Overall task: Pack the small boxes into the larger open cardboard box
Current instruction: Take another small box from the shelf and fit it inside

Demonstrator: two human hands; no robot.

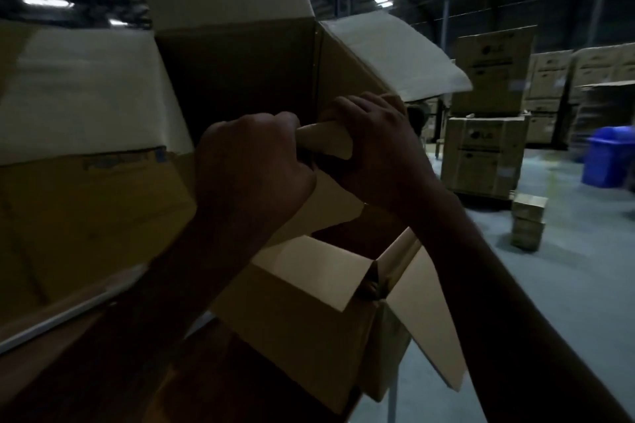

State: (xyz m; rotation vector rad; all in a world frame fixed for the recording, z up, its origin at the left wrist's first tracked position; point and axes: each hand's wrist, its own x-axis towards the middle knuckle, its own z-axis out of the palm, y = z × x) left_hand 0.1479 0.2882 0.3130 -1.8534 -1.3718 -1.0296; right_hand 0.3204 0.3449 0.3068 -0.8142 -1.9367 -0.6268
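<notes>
While our left hand point(254, 161) and right hand point(374, 144), fingers curled tight, together grip one small box point(326, 139) at the mouth of the larger box point(237, 72), we judge it mid-placement, needing a push inward.

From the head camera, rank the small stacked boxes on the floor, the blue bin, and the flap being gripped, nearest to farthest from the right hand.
1. Gripped flap, held in the right hand.
2. Small stacked boxes, on the floor to the right.
3. Blue bin, far right.
</notes>
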